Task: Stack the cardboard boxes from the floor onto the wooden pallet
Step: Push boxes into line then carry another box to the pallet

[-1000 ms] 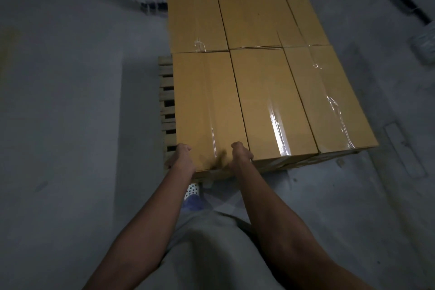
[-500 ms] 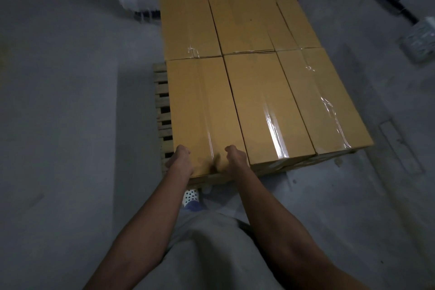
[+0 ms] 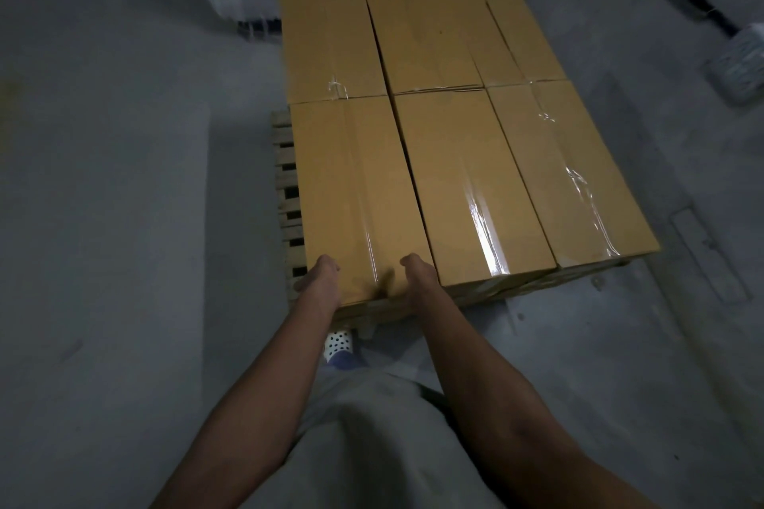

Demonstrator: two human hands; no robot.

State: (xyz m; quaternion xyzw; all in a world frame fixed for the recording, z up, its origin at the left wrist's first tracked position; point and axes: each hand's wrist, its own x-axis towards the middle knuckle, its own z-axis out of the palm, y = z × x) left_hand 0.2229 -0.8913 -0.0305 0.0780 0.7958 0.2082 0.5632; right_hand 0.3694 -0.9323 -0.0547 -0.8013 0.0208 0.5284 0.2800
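The box [image 3: 355, 194] you are handling lies flat in the top layer, at the near left corner of the pallet [image 3: 284, 161], its long side touching its neighbour. Your left hand [image 3: 320, 281] sits at its near left corner and your right hand [image 3: 417, 277] at its near right corner, both on the end facing you. The fingers fold down over that end, out of sight, so I cannot tell whether they clasp the box or only push it. The cardboard looks stiff. The glossy tape [image 3: 372, 252] down the middle is likely slippery, so hold the corners and bottom edge instead. Its length suggests some weight. Five more boxes [image 3: 430, 33] fill the layer. Grey floor [image 3: 124, 219] surrounds the pallet.
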